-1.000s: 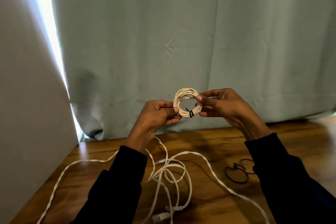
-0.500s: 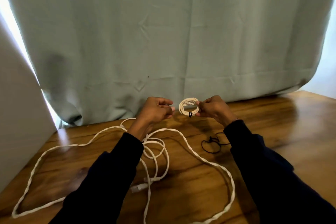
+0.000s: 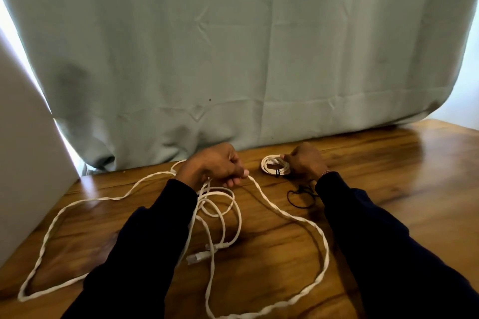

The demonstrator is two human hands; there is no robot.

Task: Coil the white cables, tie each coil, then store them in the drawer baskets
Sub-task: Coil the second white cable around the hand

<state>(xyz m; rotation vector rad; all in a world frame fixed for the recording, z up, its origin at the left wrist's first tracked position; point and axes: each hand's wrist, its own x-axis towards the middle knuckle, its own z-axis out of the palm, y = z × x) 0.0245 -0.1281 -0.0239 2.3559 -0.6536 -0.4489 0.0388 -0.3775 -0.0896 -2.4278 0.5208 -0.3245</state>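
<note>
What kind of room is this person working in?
Probably a room at home, though I can't be sure: a wooden table stands against a pale green curtain with daylight at its edges, and loose white cables lie across the table.

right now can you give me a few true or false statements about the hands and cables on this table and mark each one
1. The right hand holds a small coil of white cable bound with a black tie. True.
2. The left hand is flat on the table, holding nothing. False: it pinches the long white cable, which is loose.
3. A loose black tie lies on the wooden table near the right sleeve. True.
4. Every white cable is already coiled. False: the long one sprawls in wide loops across the table.
5. A drawer basket stands beside the coil. False: no basket shows; a pale green curtain hangs behind.
</note>
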